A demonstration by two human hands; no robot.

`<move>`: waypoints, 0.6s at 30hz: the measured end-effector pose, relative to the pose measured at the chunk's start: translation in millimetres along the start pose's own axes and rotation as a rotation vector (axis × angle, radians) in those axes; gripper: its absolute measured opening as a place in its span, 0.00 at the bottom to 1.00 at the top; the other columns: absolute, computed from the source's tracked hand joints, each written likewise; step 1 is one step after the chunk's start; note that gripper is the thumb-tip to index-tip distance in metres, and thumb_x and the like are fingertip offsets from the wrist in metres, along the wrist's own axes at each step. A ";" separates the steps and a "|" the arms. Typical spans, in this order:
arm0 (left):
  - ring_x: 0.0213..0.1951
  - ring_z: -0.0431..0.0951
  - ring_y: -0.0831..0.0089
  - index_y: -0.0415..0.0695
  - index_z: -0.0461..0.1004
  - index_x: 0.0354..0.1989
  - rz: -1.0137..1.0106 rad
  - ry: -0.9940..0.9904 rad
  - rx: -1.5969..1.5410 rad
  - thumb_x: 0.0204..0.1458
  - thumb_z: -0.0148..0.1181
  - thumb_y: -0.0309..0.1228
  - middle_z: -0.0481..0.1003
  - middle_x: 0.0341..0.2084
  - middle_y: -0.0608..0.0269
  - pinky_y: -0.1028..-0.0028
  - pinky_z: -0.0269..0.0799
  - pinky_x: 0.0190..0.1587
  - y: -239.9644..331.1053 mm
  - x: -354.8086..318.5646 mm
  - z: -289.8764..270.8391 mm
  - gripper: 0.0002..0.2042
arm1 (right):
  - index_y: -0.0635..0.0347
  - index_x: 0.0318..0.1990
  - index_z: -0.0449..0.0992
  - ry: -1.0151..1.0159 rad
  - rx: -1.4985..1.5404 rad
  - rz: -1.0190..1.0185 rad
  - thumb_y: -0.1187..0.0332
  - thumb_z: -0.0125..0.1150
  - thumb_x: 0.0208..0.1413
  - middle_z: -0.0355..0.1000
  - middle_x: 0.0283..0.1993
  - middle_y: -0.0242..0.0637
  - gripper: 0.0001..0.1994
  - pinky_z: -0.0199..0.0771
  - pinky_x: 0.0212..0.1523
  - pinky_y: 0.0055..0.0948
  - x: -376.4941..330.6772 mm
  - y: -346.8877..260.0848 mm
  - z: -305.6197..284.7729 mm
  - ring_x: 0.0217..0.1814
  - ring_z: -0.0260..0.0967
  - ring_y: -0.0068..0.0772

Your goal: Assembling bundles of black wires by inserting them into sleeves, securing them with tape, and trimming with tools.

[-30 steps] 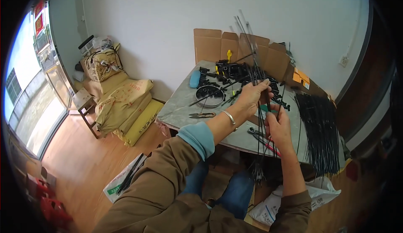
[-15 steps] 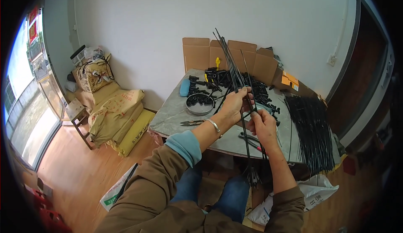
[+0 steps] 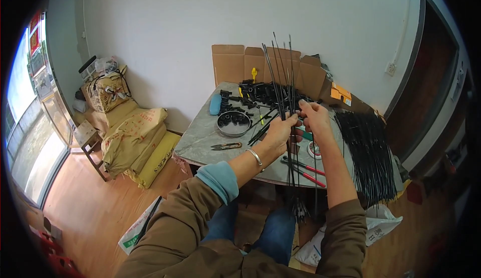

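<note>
My left hand (image 3: 278,136) is closed around a loose bundle of long, thin black rods (image 3: 281,95). The rods stand nearly upright over the front of the table, fanning out a little at the top. Their lower ends (image 3: 300,211) hang below the table edge, in front of my knees, and carry small greyish tips. To the right of the bundle my right hand (image 3: 316,118) is raised, thumb and fingers pinched at a thin black rod beside the others. Its fingertips partly cover where it grips.
On the grey table (image 3: 195,148) lie a round pan of black parts (image 3: 234,123), thread snips (image 3: 226,147), red-handled pliers (image 3: 310,178), a blue case (image 3: 215,104) and a heap of black fittings (image 3: 253,91). A thick stack of black rods (image 3: 368,153) overhangs the right edge. Cardboard (image 3: 228,65) stands behind.
My right hand has moved up along the rods, from below my left hand to slightly above it. The rod tops have spread apart. The red-handled pliers show more fully.
</note>
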State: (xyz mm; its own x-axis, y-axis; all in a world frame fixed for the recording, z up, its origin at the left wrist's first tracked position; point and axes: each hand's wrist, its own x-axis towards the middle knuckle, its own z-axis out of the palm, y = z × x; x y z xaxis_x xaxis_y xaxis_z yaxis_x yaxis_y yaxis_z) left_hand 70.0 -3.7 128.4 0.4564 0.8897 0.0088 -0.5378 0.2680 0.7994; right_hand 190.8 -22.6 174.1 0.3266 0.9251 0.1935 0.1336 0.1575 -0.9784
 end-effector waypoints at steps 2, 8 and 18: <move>0.26 0.77 0.71 0.45 0.71 0.42 0.000 -0.013 0.019 0.61 0.49 0.34 0.74 0.29 0.64 0.68 0.77 0.28 -2.1 -3.1 1.4 0.09 | 0.62 0.31 0.73 -0.010 -0.043 -0.061 0.64 0.60 0.55 0.69 0.25 0.30 0.10 0.61 0.20 0.21 6.5 1.8 5.5 0.22 0.63 0.17; 0.26 0.78 0.69 0.42 0.71 0.41 -0.023 -0.032 0.119 0.59 0.52 0.33 0.75 0.30 0.62 0.66 0.79 0.30 -2.3 -0.1 -11.2 0.08 | 0.67 0.30 0.75 -0.099 -0.177 -0.186 0.66 0.62 0.52 0.71 0.25 0.31 0.11 0.66 0.27 0.23 12.2 20.7 8.4 0.26 0.64 0.19; 0.27 0.75 0.72 0.45 0.67 0.36 0.051 0.141 -0.136 0.58 0.55 0.33 0.70 0.30 0.68 0.67 0.78 0.28 13.7 -2.8 -6.7 0.06 | 0.67 0.31 0.77 -0.199 -0.460 -0.151 0.70 0.60 0.53 0.73 0.26 0.30 0.08 0.65 0.31 0.22 -25.3 19.0 0.6 0.28 0.65 0.16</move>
State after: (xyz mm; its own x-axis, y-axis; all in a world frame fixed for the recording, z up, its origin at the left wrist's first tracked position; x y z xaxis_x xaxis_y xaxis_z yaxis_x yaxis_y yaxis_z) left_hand 56.6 0.0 135.3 0.3275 0.9438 -0.0451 -0.6528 0.2605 0.7113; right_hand 184.5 -42.8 150.6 0.0937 0.9585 0.2692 0.5774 0.1679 -0.7990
